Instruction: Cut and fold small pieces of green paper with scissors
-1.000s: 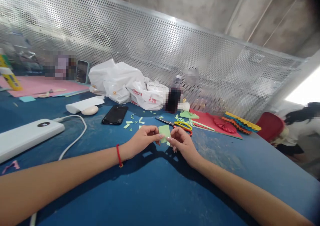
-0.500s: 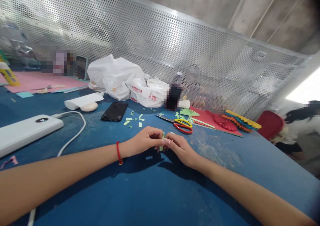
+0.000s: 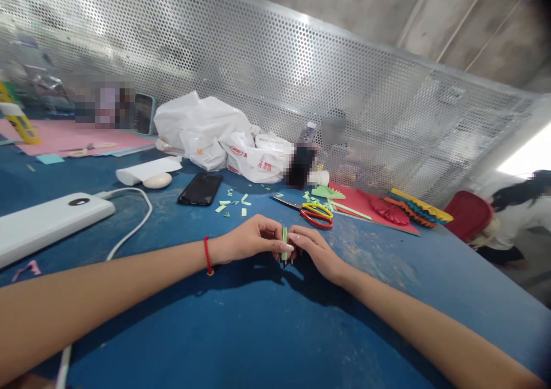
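Upright between my fingertips is a small folded strip of green paper, looking pleated, at the middle of the blue table. My left hand, with a red cord bracelet at the wrist, pinches it with the thumb in front. From the other side, the curled fingers of my right hand close on its right edge; some fingertips are hidden behind. Just beyond my hands lie scissors with yellow and red handles, points to the left. Several green paper scraps are scattered left of the scissors.
A black phone lies beyond my left hand. A white power bank with a cable is at left. White plastic bags stand against a perforated metal panel. Red paper and folded paper fans lie at right, near another person.
My view has shifted slightly. The right thumb and fingers have moved a little off the paper's front, so more of the green strip shows; the left thumb still presses it.
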`<move>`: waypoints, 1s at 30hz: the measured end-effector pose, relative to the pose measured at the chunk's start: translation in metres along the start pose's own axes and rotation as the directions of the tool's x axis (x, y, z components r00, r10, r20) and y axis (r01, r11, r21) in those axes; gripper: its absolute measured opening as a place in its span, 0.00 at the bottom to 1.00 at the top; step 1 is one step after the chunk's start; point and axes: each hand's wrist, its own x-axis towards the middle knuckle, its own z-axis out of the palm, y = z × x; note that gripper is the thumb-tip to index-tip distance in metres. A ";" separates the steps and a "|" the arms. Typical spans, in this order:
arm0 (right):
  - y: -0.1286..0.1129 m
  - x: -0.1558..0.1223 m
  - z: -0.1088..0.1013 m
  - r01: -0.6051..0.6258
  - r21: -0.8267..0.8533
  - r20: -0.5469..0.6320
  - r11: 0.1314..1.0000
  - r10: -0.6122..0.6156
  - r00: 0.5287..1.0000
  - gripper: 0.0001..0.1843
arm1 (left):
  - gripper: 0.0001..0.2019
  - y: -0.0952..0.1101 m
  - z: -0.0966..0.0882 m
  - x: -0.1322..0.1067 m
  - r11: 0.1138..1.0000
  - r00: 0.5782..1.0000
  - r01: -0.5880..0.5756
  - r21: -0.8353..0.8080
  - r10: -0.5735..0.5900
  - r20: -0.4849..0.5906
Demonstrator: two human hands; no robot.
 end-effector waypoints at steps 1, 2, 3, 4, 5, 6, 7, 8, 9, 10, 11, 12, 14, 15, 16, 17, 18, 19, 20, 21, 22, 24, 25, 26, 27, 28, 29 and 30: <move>0.000 0.000 0.000 0.006 -0.020 -0.024 1.000 -0.006 1.000 0.16 | 0.12 0.000 0.000 0.000 1.000 1.000 0.000 0.025 -0.001 0.006; 0.000 0.000 0.000 0.007 -0.042 -0.037 0.999 -0.009 0.999 0.16 | 0.12 -0.001 0.000 0.000 0.998 1.000 0.000 0.057 -0.001 0.011; 0.000 0.000 0.000 0.004 -0.067 -0.043 0.998 -0.007 0.999 0.15 | 0.12 -0.001 0.000 0.000 0.996 1.000 -0.001 0.088 0.000 0.012; 0.000 0.000 0.000 -0.004 -0.096 -0.044 0.995 0.000 0.999 0.13 | 0.12 -0.002 0.000 -0.001 0.993 1.000 -0.003 0.115 0.001 0.011; 0.000 0.000 0.000 -0.015 -0.124 -0.044 0.992 0.010 0.999 0.10 | 0.12 -0.001 0.000 -0.001 0.991 1.000 -0.003 0.131 0.001 0.010; 0.000 0.000 0.000 -0.028 -0.148 -0.051 0.989 0.021 0.998 0.08 | 0.12 -0.001 0.000 -0.001 0.990 1.000 -0.002 0.138 0.000 0.011; 0.001 0.000 0.000 -0.041 -0.162 -0.065 0.986 0.031 0.997 0.06 | 0.12 -0.001 0.001 -0.001 0.991 1.000 0.000 0.135 -0.002 0.011; 0.002 0.001 0.000 -0.054 -0.164 -0.083 0.985 0.041 0.996 0.06 | 0.13 0.000 0.001 -0.001 0.992 1.000 0.003 0.125 -0.004 0.007; 0.004 0.001 -0.001 -0.065 -0.155 -0.108 0.986 0.049 0.993 0.07 | 0.13 0.001 0.001 -0.001 0.993 1.000 0.010 0.114 -0.009 -0.004; 0.006 0.002 -0.001 -0.073 -0.144 -0.143 0.987 0.053 0.988 0.08 | 0.14 0.002 0.001 -0.001 0.994 0.999 0.020 0.103 -0.017 -0.027; 0.008 0.002 -0.002 -0.079 -0.136 -0.185 0.988 0.053 0.981 0.10 | 0.14 0.003 0.000 -0.001 0.995 0.997 0.032 0.095 -0.025 -0.066; 0.010 0.003 -0.003 -0.084 -0.133 -0.227 0.988 0.052 0.973 0.12 | 0.15 0.003 -0.001 0.000 0.995 0.992 0.044 0.094 -0.032 -0.119; 0.014 0.003 -0.005 -0.093 -0.149 -0.290 0.984 0.046 0.956 0.15 | 0.15 0.002 -0.005 0.002 0.989 0.973 0.075 0.130 -0.044 -0.225; 0.016 0.004 -0.006 -0.096 -0.167 -0.303 0.981 0.042 0.952 0.16 | 0.15 0.000 -0.007 0.002 0.977 0.963 0.099 0.187 -0.047 -0.265; 0.017 0.004 -0.007 -0.097 -0.189 -0.301 0.977 0.036 0.953 0.17 | 0.16 -0.002 -0.009 0.003 0.952 0.952 0.134 0.276 -0.046 -0.301; 0.018 0.004 -0.008 -0.094 -0.214 -0.285 0.972 0.030 0.958 0.18 | 0.15 -0.004 -0.011 0.003 0.903 0.941 0.175 0.393 -0.037 -0.335; 0.018 0.004 -0.009 -0.090 -0.236 -0.265 0.968 0.025 0.964 0.18 | 0.14 -0.006 -0.011 0.002 0.829 0.929 0.219 0.515 -0.016 -0.369; 0.017 0.004 -0.009 -0.083 -0.267 -0.242 0.960 0.016 0.970 0.19 | 0.12 -0.007 -0.011 0.001 0.741 0.918 0.254 0.622 0.017 -0.396; 0.017 0.004 -0.008 -0.078 -0.322 -0.221 0.944 0.005 0.975 0.19 | 0.13 -0.009 -0.009 -0.001 0.656 0.911 0.272 0.703 0.060 -0.409; 0.016 0.003 -0.008 -0.076 -0.391 -0.207 0.917 -0.007 0.978 0.19 | 0.19 -0.010 -0.007 -0.003 0.588 0.910 0.269 0.763 0.105 -0.401; 0.015 0.003 -0.008 -0.080 -0.465 -0.201 0.882 -0.017 0.979 0.20 | 0.27 -0.010 -0.005 -0.006 0.536 0.918 0.242 0.809 0.144 -0.370; 0.015 0.003 -0.009 -0.105 -0.591 -0.213 0.800 -0.029 0.977 0.20 | 0.32 -0.010 0.000 -0.010 0.444 0.942 0.158 0.882 0.198 -0.269; 0.015 0.003 -0.010 -0.124 -0.629 -0.227 0.768 -0.028 0.974 0.20 | 0.30 -0.009 0.002 -0.012 0.392 0.952 0.124 0.911 0.212 -0.221; 0.015 0.004 -0.012 -0.146 -0.644 -0.243 0.751 -0.020 0.970 0.20 | 0.26 -0.009 0.003 -0.014 0.340 0.959 0.103 0.935 0.216 -0.184; 0.015 0.004 -0.013 -0.166 -0.654 -0.257 0.738 -0.010 0.966 0.19 | 0.21 -0.008 0.004 -0.015 0.295 0.965 0.092 0.951 0.209 -0.158; 0.015 0.005 -0.015 -0.185 -0.669 -0.267 0.720 0.000 0.964 0.18 | 0.19 -0.008 0.004 -0.016 0.260 0.971 0.084 0.962 0.194 -0.137; 0.015 0.006 -0.016 -0.203 -0.684 -0.274 0.701 0.011 0.962 0.17 | 0.18 -0.007 0.004 -0.016 0.234 0.977 0.076 0.969 0.177 -0.120; 0.015 0.007 -0.017 -0.218 -0.699 -0.278 0.681 0.021 0.960 0.16 | 0.17 -0.007 0.004 -0.016 0.213 0.981 0.067 0.975 0.162 -0.103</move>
